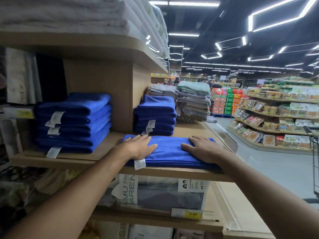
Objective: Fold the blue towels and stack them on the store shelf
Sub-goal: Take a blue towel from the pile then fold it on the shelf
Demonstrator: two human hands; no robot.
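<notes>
Both hands lay flat on 1 folded blue towel (pixel 170 152) at the front edge of the wooden shelf (pixel 172 173). Left hand (pixel 139 146) pressed the towel's 9 o'clock end, right hand (pixel 202 147) the 3 o'clock end; fingers (pixel 188 146) spread open, palms down, gripping nothing. White care tag (pixel 139 163) hung off the near edge by the left wrist.

2 finished stacks sat behind: smaller blue stack (pixel 155 114) at 12 o'clock, just beyond the towel, and taller blue stack (pixel 74 121) at 10 o'clock, w/ a wooden divider (pixel 103 94) between them.

Likely step: smoothing before stacking. To do it well: press evenly, sweep creases outward, square the edges, then lift w/ both hands from underneath so the folds hold, tag facing front like the others.
</notes>
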